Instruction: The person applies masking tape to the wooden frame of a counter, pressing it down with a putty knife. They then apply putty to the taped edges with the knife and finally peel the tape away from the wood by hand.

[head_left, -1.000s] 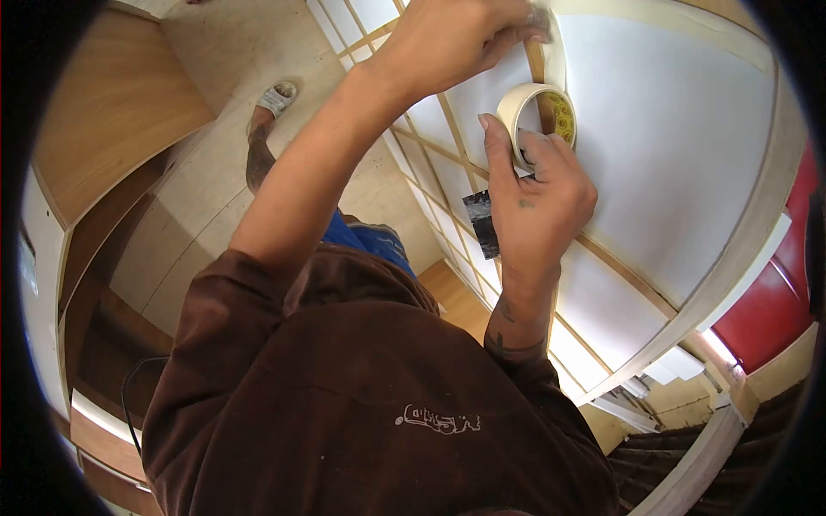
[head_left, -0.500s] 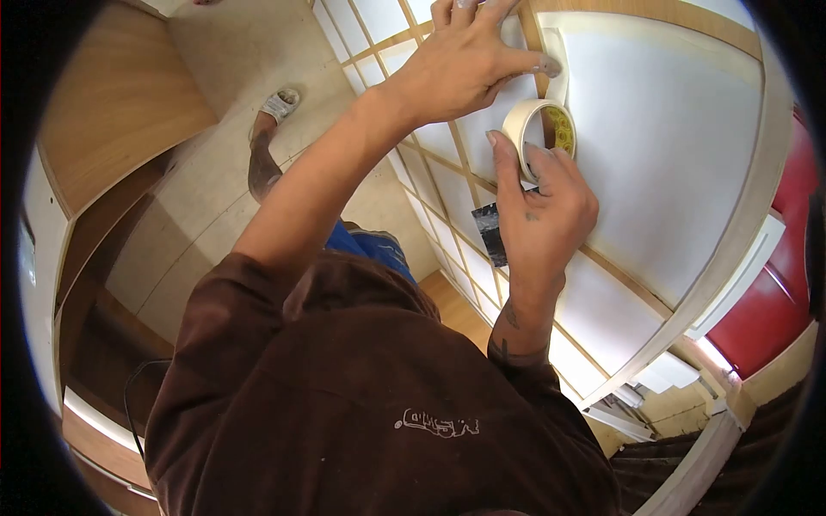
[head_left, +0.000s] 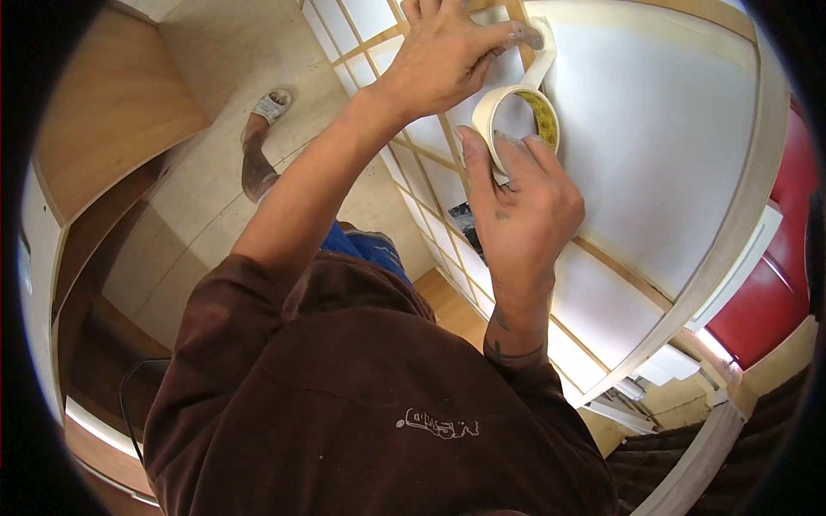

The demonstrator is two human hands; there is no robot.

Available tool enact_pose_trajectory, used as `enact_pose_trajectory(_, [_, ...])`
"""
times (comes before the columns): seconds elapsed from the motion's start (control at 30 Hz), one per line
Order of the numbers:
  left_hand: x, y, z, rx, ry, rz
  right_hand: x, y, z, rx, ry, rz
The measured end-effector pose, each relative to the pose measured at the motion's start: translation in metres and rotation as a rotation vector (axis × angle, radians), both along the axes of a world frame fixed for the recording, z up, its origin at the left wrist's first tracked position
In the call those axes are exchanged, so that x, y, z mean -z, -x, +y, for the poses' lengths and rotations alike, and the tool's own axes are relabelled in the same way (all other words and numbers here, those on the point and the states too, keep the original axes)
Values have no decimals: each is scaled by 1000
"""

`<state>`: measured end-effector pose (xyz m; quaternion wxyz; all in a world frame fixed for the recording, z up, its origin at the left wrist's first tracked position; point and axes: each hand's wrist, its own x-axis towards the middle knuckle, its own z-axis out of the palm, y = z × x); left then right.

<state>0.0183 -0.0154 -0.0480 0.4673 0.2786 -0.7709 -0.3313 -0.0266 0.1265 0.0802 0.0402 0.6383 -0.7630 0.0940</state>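
My right hand (head_left: 532, 193) is closed on a roll of masking tape (head_left: 483, 112), its fingers inside the ring and the thumb along the outer side. From the roll a tape strip (head_left: 542, 62) runs up along a wooden strip bordering the white panel (head_left: 654, 146). At the strip's upper end my left hand (head_left: 452, 56) presses with its thumb, the other fingers reaching over the wooden lattice (head_left: 443, 155). A dark flat piece with pale smears (head_left: 465, 225) shows beside my right hand, partly hidden by it.
Left of the lattice lies a pale floor (head_left: 202, 206), with my lower leg and a light shoe (head_left: 274, 105) on it. A wooden cabinet (head_left: 120, 103) stands at the left. Beyond the panel's frame on the right are a red surface (head_left: 757, 301) and white pieces (head_left: 667, 368).
The tape roll and my right hand have shifted slightly left and tilted, with the strip angled more from the roll. Less of the dark flat piece shows. My left thumb stays on the strip.
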Motion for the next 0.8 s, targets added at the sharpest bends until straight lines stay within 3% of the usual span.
enact_pose_trajectory(0.23, [0, 3, 1, -23, -42, 37, -10, 5, 6, 2, -50, 102])
enact_pose_trajectory(0.63, [0, -2, 2, 51, -61, 45, -15, 4, 3, 305, -129, 48])
enact_pose_trajectory(0.8, [-1, -8, 7, 37, -48, -21, -23, -2, -3, 465, -294, 64])
